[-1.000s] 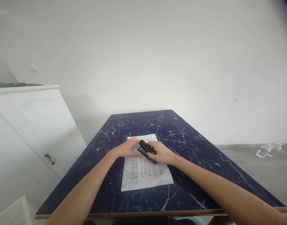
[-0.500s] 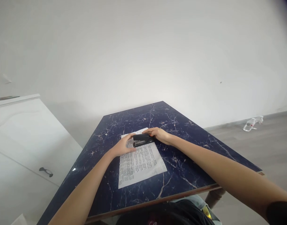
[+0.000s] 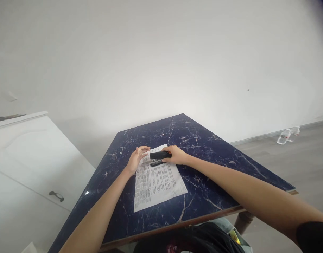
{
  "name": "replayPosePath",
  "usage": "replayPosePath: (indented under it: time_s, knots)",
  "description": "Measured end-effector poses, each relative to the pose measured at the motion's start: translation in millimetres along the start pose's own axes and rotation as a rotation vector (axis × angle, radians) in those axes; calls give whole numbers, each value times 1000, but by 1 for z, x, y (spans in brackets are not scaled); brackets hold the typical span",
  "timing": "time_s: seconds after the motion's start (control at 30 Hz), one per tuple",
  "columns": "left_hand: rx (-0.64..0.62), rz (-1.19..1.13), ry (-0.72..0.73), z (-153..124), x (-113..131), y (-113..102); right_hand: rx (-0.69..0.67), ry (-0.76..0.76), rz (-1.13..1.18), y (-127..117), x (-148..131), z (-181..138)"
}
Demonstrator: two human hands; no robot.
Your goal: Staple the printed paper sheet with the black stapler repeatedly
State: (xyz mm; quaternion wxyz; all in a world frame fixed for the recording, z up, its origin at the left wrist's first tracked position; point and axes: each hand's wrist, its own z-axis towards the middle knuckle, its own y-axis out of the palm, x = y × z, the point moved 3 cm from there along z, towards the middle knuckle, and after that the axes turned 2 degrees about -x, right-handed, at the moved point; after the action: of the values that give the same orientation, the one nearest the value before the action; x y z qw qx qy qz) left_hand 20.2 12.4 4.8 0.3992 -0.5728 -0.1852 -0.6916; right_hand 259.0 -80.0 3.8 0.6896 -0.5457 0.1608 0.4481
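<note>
A black stapler (image 3: 160,155) is gripped at its right end by my right hand (image 3: 177,155), fingers over the top and thumb underneath. Its jaws gape toward the left. Beneath it lies a printed sheet of paper (image 3: 161,186) on the dark blue marbled table. To the left of the stapler, my left hand (image 3: 136,159) hovers at the sheet's left edge, fingers apart and holding nothing. Whether its lower side touches the paper, I cannot tell.
The blue table (image 3: 203,165) has a brown wooden edge at the front and meets a white wall (image 3: 161,63). A white cabinet (image 3: 40,154) with a dark handle stands at the left. Clear plastic bottles (image 3: 284,137) are on the floor at the right.
My left hand has drawn back from the stapler's left end, its fingers now raised. My right hand has closed round the stapler's right end, and the stapler's jaws stand wider apart.
</note>
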Motion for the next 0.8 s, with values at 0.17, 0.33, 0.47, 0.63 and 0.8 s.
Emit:
replayPosePath:
  time_s: [0.17, 0.33, 0.47, 0.63, 0.8]
  knots:
    - [62, -113, -175, 1, -8, 0, 189, -284, -288, 4, -18, -5]
    - [-11, -228, -246, -1, -9, 7, 191, -609, -560, 10, -34, -14]
    - [51, -141, -240, 0, -12, 5, 117, -664, -629, 13, -40, -17]
    - [233, -46, -202, 0, -14, -8, 287, -379, -463, 12, -36, -15]
    - [452, 121, -21, -5, 12, -15, 331, 133, -101, 12, -16, -11]
